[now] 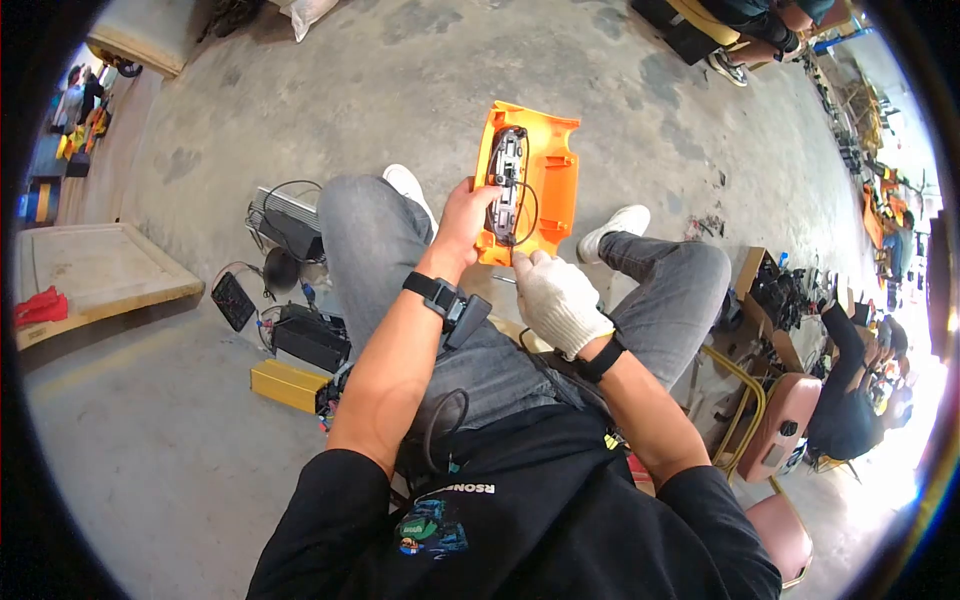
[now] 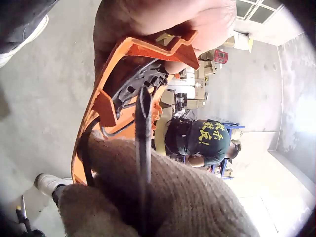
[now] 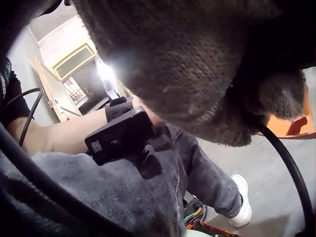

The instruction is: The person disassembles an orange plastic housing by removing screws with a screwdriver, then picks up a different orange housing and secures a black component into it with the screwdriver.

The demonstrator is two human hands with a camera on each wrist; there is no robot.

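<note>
Beginning with the head view, an orange shell [image 1: 560, 165] is found just above centre, at about 12 o'clock, held over the floor [image 1: 330, 110] with its hollow side uppermost. It is gripped at its 8 o'clock edge by the bare left hand [image 1: 464, 225], the thumb being laid over a grey-and-black strip assembly [image 1: 508, 160] seated inside. A thin black lead [image 1: 534, 205] is looped beside the assembly. At the shell's 6 o'clock end, contact is made by the gloved right hand [image 1: 556, 300], its fingers curled; a metal shaft [image 1: 504, 279] is seen projecting toward 9 o'clock. A yellow box [image 1: 288, 384] is noted at 8 o'clock.

In the left wrist view, the shell is seen from its end, left of centre, with the left hand clasped over it at 12 o'clock. The shaft is pointed toward 12 o'clock in front of the glove. A dark shirt with yellow lettering [image 2: 210, 140] is worn by a person at 4 o'clock.

In the right wrist view, the shell is partly visible at 3 o'clock, beyond the glove; the right hand's grip cannot be determined there. A black cable [image 3: 289, 160] is observed at 4 o'clock.
</note>
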